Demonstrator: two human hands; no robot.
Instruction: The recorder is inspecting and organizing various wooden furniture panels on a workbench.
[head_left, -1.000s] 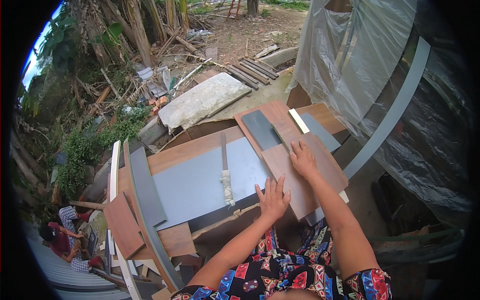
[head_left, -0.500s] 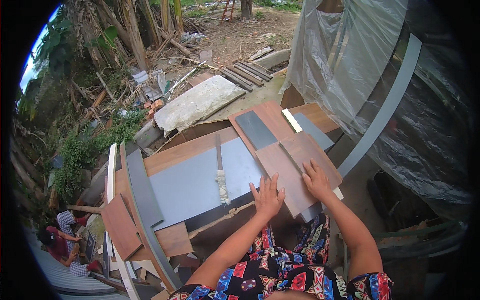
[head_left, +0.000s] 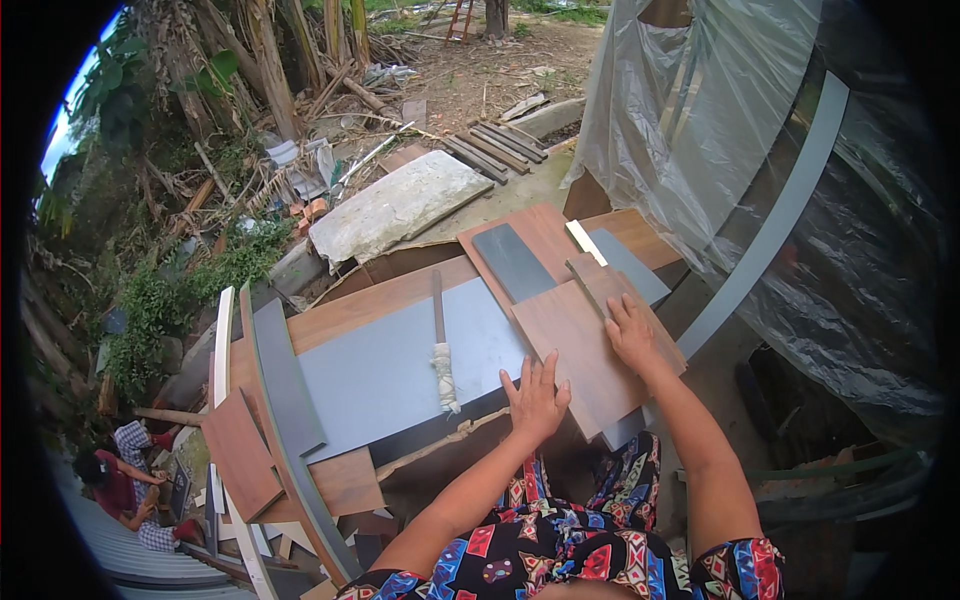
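Head view shows the left hand [head_left: 537, 405] angled inward, fingers spread apart at the near edge of a brown board [head_left: 588, 365]. The board lies between both hands. Beside it, the right hand [head_left: 632, 335] reaches palm-down; its palm is hidden, so whether it grips cannot be told.

Outdoors, daylit. Pale slab [head_left: 400, 205] past worktop [head_left: 372, 301] far edge; transl. plastic sheeting [head_left: 640, 115] off R end; bushes [head_left: 150, 335] off L end; dirt grnd [head_left: 510, 75] farther back.
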